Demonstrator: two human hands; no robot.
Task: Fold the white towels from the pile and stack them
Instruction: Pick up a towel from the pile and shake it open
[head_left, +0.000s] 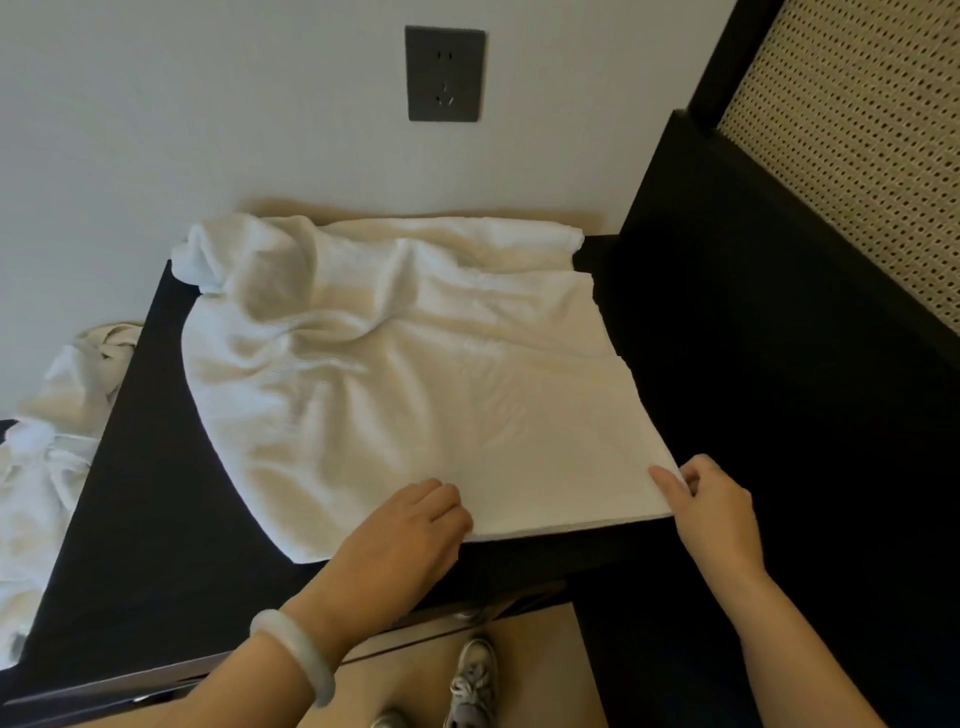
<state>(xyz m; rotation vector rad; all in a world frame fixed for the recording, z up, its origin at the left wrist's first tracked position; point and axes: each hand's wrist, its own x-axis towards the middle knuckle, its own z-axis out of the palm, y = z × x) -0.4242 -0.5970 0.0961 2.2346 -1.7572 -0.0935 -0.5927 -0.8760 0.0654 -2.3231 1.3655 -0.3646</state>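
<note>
The white towel (395, 364) lies spread on the dark tabletop (156, 519), smooth at its near right part but rucked and bunched toward the far left corner by the wall. My left hand (410, 525) grips the near edge with fingers curled over it, and my right hand (711, 499), well apart, pinches the near right corner, thumb on top. To fold cleanly I judge I should draw this edge taut, flatten the far wrinkles and match the corners squarely before creasing; the remaining pile (52, 415) lies beyond the table's left side.
</note>
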